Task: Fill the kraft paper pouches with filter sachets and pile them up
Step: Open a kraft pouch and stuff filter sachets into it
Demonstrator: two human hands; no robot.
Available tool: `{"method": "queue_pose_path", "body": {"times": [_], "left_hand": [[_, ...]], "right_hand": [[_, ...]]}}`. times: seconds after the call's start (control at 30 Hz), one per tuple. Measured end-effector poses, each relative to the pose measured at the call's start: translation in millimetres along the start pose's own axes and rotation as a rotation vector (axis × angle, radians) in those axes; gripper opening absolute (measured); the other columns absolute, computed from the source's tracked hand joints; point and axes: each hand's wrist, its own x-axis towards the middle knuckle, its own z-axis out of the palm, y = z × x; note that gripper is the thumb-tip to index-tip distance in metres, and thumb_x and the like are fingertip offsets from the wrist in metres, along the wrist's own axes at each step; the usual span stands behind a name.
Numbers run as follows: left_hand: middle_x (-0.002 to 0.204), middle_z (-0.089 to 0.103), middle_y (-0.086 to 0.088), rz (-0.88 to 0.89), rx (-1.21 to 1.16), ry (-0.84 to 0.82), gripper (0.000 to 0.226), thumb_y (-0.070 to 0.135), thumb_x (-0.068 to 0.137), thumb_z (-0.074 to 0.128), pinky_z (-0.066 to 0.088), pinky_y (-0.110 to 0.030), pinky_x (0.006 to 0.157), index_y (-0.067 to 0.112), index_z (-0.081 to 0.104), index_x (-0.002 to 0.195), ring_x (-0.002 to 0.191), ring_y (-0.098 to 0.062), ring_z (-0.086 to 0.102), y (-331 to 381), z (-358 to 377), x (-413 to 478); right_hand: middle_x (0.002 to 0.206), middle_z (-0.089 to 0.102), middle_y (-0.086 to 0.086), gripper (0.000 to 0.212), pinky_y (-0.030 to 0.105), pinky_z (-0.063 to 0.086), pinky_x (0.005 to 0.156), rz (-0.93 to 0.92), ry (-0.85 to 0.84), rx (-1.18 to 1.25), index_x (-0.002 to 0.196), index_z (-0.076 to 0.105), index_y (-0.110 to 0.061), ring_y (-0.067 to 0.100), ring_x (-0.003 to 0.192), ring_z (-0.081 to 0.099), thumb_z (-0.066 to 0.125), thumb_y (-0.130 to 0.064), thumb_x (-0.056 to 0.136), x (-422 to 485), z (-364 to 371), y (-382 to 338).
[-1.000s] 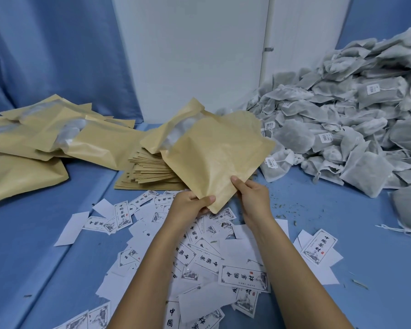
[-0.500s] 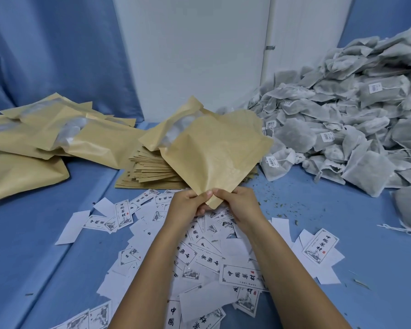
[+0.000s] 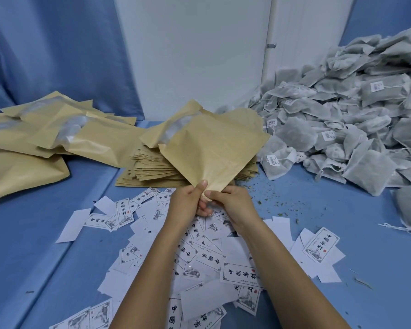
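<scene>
Left hand (image 3: 188,203): it pinches the lowest corner of one kraft paper pouch (image 3: 214,148) with thumb on top.
Right hand (image 3: 233,205): it pinches the same corner, touching the left hand.
Pouch position: directly above both hands, held up on its corner like a diamond.
Step in hand: probably the hands work the corner to part the two layers. Whether a sachet is already inside, I cannot tell.
Next move: it seems to need an open mouth, then one free hand to reach right.
Look of the pouch: tan, wrinkled paper, slightly swollen, with a clear window strip at its upper left edge.
Behind the hands: a stack of flat pouches (image 3: 147,169).
Far left of the hands: the pile of fuller pouches (image 3: 69,136).
Right of the hands: a big heap of filter sachets (image 3: 342,129), well apart.
Under the forearms: printed paper labels (image 3: 241,274) scattered on the blue surface (image 3: 342,222).
</scene>
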Motion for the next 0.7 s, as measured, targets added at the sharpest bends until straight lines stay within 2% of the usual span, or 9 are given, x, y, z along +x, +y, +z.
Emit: {"method": "queue_pose_path", "body": {"times": [0.07,0.2,0.33,0.4,0.47,0.57,0.7], "left_hand": [[0.046,0.058,-0.003,0.018,0.049,-0.017,0.042,0.037,0.094,0.057,0.050,-0.023,0.046,0.005,0.059,0.067,0.043,-0.018,0.062,-1,-1,-1],[0.045,0.060,-0.003,0.025,0.102,-0.051,0.044,0.036,0.096,0.055,0.048,-0.020,0.046,0.006,0.058,0.064,0.041,-0.016,0.060,-2,1,-1],[0.044,0.057,-0.002,-0.003,0.048,-0.097,0.042,0.032,0.096,0.055,0.045,-0.017,0.044,0.005,0.056,0.064,0.041,-0.014,0.058,1,-2,3],[0.046,0.058,-0.002,-0.014,0.064,-0.169,0.041,0.031,0.096,0.056,0.046,-0.018,0.049,0.006,0.056,0.063,0.046,-0.016,0.058,3,-10,5],[0.049,0.059,-0.005,-0.031,0.074,-0.258,0.041,0.030,0.096,0.056,0.047,-0.022,0.056,0.008,0.055,0.060,0.051,-0.019,0.057,3,-18,5],[0.054,0.058,-0.009,-0.047,0.078,-0.334,0.041,0.027,0.094,0.058,0.049,-0.025,0.058,0.009,0.054,0.057,0.051,-0.019,0.060,1,-27,4],[0.051,0.058,-0.007,-0.032,0.099,-0.361,0.045,0.027,0.094,0.059,0.049,-0.026,0.059,0.014,0.054,0.051,0.052,-0.021,0.062,0,-32,4]], "right_hand": [[0.075,0.067,0.018,0.005,0.026,0.055,0.065,-0.011,-0.001,-0.004,0.085,0.067,0.009,0.022,0.062,0.064,0.063,0.007,0.083,0,0,1],[0.080,0.063,0.020,0.006,0.038,0.054,0.079,0.021,-0.015,0.028,0.082,0.063,0.007,0.028,0.072,0.060,0.058,0.008,0.086,2,0,0],[0.081,0.064,0.020,0.010,0.038,0.052,0.083,0.004,-0.022,0.061,0.080,0.063,0.005,0.027,0.077,0.062,0.059,0.002,0.088,4,2,1],[0.077,0.066,0.016,0.014,0.035,0.050,0.081,-0.003,0.014,0.088,0.075,0.064,0.001,0.025,0.078,0.063,0.059,0.000,0.088,5,2,2],[0.083,0.068,0.014,0.010,0.031,0.050,0.079,-0.023,0.095,0.157,0.081,0.065,0.000,0.023,0.080,0.063,0.060,-0.001,0.089,8,0,2],[0.093,0.070,0.017,0.004,0.037,0.052,0.085,-0.075,0.189,0.116,0.088,0.066,0.001,0.026,0.086,0.066,0.065,-0.002,0.087,10,-5,3],[0.093,0.066,0.023,0.010,0.040,0.048,0.084,-0.008,0.201,0.117,0.082,0.062,0.004,0.031,0.088,0.062,0.069,-0.004,0.085,11,-4,4]]}}
